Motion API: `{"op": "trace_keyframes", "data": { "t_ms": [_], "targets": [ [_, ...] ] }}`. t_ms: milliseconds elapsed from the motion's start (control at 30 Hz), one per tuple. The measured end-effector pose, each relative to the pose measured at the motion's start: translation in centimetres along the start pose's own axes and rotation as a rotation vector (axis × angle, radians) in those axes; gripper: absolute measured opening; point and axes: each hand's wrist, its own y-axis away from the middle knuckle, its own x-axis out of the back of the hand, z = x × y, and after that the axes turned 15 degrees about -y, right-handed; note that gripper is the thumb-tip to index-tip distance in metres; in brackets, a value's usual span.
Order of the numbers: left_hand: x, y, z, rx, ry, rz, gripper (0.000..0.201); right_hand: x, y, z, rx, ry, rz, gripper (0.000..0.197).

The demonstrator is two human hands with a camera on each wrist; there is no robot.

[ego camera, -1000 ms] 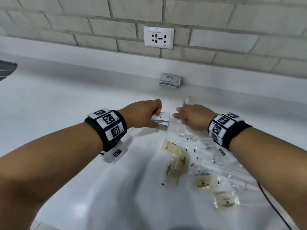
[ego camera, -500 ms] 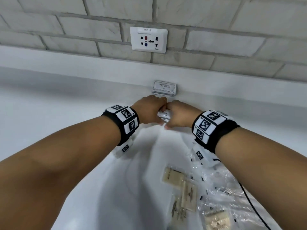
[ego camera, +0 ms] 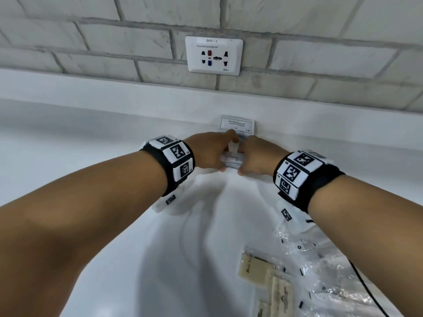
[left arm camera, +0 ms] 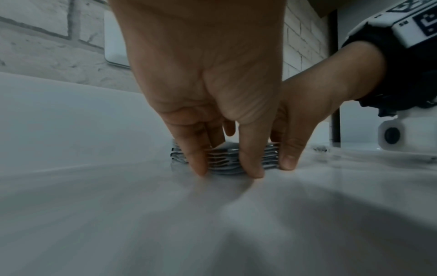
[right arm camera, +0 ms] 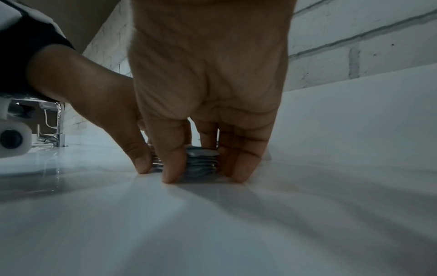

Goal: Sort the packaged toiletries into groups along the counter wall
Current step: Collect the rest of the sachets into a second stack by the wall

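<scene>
A stack of white sachets (ego camera: 233,160) lies on the white counter (ego camera: 96,161), held between both hands. My left hand (ego camera: 207,152) grips its left side, fingertips down on the counter around the sachet stack (left arm camera: 224,160). My right hand (ego camera: 255,157) grips the right side of the stack (right arm camera: 201,162), thumb in front and fingers at the end. Behind them a pile of shampoo sachets (ego camera: 237,125) leans against the counter wall. Tan sachets (ego camera: 254,268) in clear wrappers lie near right.
A wall socket (ego camera: 214,55) sits on the brick wall above the ledge. Crumpled clear plastic wrappers (ego camera: 320,271) and a thin black cable (ego camera: 366,289) lie at the lower right. A chrome tap (right arm camera: 54,130) shows far left in the right wrist view.
Both hands closed on the sachet stack and carried it away from the loose pile, toward the wall and the shampoo pile. The camera view moved closer to the wall.
</scene>
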Motion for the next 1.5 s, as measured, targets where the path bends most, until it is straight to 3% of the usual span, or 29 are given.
{"op": "trace_keyframes", "data": {
  "t_ms": [167, 333, 500, 833, 1033, 1100, 1167, 1267, 1367, 1500],
  "targets": [
    [0.0, -0.6, 0.1, 0.002, -0.013, -0.008, 0.077, 0.1, -0.4, -0.3, -0.006, -0.038, -0.005, 0.036],
    [0.2, -1.1, 0.2, 0.016, -0.046, -0.012, 0.066, 0.3, -0.2, -0.2, 0.010, -0.012, 0.018, 0.034],
    [0.4, -1.3, 0.2, 0.010, -0.124, -0.020, 0.031, 0.4, -0.4, -0.2, 0.001, -0.017, 0.036, 0.034],
    [0.4, -1.2, 0.2, 0.040, -0.126, -0.001, 0.050, 0.4, -0.4, -0.2, -0.034, -0.006, 0.041, 0.037],
    [0.3, -1.1, 0.0, 0.079, -0.145, 0.005, 0.063, 0.3, -0.4, 0.0, -0.088, -0.007, 0.047, 0.061],
    [0.4, -0.3, -0.1, 0.116, -0.154, 0.060, 0.068, 0.3, 0.1, 0.6, -0.096, -0.063, 0.080, 0.077],
    [0.4, 1.2, 0.1, 0.165, -0.086, 0.228, 0.069, 0.6, 1.3, 1.5, -0.105, -0.121, 0.176, 0.083],
    [-0.2, 4.0, 1.2, 0.184, 0.047, 0.472, 0.055, 1.1, 3.9, 3.0, -0.160, -0.028, 0.229, 0.065],
    [-0.8, 6.9, 3.8, 0.134, 0.035, 0.354, 0.042, 1.2, 7.2, 4.6, -0.223, 0.065, 0.091, 0.048],
    [-2.4, 9.9, 8.1, 0.034, -0.042, 0.118, 0.039, -0.2, 12.0, 6.4, -0.225, 0.054, -0.013, 0.055]
  ]
}}
